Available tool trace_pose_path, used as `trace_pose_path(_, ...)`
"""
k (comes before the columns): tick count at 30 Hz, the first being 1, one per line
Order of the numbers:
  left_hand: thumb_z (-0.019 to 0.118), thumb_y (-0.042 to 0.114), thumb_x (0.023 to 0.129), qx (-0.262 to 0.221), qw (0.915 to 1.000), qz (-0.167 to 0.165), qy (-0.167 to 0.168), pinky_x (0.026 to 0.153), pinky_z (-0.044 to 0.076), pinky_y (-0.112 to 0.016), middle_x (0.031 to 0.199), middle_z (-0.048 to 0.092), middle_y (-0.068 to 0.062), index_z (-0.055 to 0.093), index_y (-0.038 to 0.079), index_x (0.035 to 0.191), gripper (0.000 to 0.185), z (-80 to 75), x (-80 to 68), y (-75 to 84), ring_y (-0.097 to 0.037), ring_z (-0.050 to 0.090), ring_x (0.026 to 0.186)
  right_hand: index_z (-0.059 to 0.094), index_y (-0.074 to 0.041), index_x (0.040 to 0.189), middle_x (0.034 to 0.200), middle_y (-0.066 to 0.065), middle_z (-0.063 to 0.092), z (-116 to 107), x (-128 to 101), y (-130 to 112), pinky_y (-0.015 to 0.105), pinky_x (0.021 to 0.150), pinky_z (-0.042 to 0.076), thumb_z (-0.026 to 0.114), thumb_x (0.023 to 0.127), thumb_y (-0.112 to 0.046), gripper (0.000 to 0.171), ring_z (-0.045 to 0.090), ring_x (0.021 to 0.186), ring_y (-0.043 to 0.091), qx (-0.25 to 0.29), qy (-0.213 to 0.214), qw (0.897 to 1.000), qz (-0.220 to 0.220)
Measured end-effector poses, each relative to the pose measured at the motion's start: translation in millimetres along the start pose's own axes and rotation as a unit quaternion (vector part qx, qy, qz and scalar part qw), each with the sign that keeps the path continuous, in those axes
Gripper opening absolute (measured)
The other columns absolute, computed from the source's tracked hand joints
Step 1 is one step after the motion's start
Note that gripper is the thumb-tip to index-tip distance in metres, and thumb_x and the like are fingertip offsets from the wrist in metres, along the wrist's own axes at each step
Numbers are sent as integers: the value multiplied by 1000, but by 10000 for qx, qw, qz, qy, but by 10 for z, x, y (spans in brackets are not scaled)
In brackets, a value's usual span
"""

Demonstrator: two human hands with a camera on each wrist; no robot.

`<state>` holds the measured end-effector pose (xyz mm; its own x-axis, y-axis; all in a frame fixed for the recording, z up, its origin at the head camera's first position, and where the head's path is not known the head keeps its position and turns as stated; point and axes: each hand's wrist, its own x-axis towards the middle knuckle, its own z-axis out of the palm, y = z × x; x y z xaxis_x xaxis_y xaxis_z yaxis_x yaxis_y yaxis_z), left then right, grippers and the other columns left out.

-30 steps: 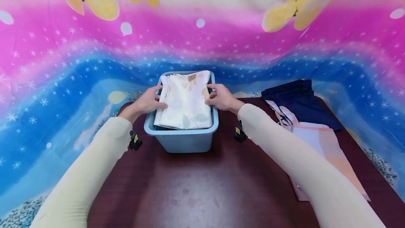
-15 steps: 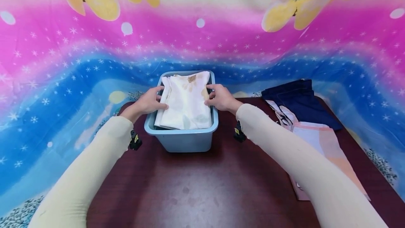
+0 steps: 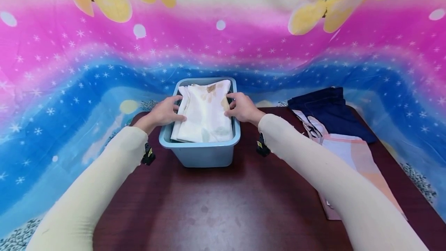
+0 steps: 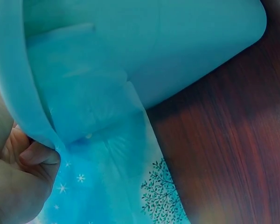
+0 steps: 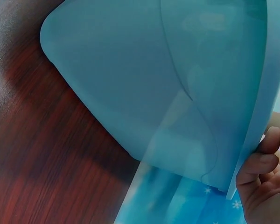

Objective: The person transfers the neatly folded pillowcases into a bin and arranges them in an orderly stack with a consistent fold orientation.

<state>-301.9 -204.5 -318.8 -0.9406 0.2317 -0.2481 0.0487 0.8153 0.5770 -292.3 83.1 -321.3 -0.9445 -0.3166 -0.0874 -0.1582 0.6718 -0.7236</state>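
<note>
A folded white cloth point(image 3: 203, 115) with faded brown and grey-green leaf prints lies in the blue-grey plastic basin point(image 3: 207, 156) in the head view. My left hand point(image 3: 165, 111) grips its left edge, thumb over the top. At the opposite edge my right hand point(image 3: 245, 107) holds it with thumb and fingers. Both hands reach in over the basin's sides. In the left wrist view, that hand point(image 4: 28, 172) shows behind the rim, its fingertips and the cloth hidden. The right wrist view has the other hand point(image 5: 266, 177) beside the rim, also without the cloth showing.
On the right of the dark red-brown table point(image 3: 209, 204) lie a folded navy garment point(image 3: 331, 115), a small patterned cloth point(image 3: 311, 125) and a pink-and-orange checked cloth point(image 3: 362, 162). My right forearm passes over part of the checked cloth. A printed curtain point(image 3: 223, 42) hangs behind.
The white cloth has sunk slightly lower in the basin, its back edge dropping below the far rim. Both hands have shifted a little inward with it.
</note>
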Motion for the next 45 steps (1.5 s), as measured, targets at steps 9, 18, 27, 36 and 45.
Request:
trace_pose_path(9, 73, 23, 94, 85, 9999, -105, 44, 112, 43, -57, 157, 42, -24, 15, 10, 163, 91, 24, 9, 5, -40, 43, 144, 37, -10, 157, 118, 14, 70, 30, 15, -2, 40, 91, 57, 73, 93, -11, 73, 66, 109, 25, -126, 88, 9999, 48)
trace_pose_path(18, 73, 22, 94, 91, 9998, -133, 66, 112, 43, -57, 156, 43, -24, 16, 10, 163, 90, 34, -18, 5, -41, 43, 144, 38, -9, 156, 116, 14, 70, 61, 28, -3, 41, 91, 58, 74, 92, -10, 73, 67, 108, 25, -234, 146, 9996, 29)
trace_pose_path(27, 75, 23, 93, 217, 9997, -117, 94, 110, 45, -57, 154, 46, -24, 19, 11, 162, 89, 44, -17, 20, -41, 46, 142, 39, -9, 156, 115, 13, 70, 64, 18, -15, 40, 92, 58, 75, 92, -11, 73, 66, 108, 25, -295, 163, 9994, 78)
trace_pose_path(36, 75, 23, 92, 293, 9995, 17, 95, 108, 46, -58, 143, 58, -22, 28, 11, 159, 82, 28, -13, 27, -39, 55, 133, 43, -9, 154, 113, 13, 72, 48, 0, -48, 41, 92, 58, 76, 91, -11, 71, 68, 106, 24, -316, 102, 9994, 28)
trace_pose_path(45, 73, 23, 94, 200, 9989, 428, 39, 108, 46, -57, 113, 75, -10, 41, 14, 151, 66, 19, -10, 10, -31, 64, 119, 49, -8, 149, 126, 15, 70, 10, -17, -79, 44, 100, 54, 73, 94, -14, 60, 64, 120, 29, -646, -189, 9976, -156)
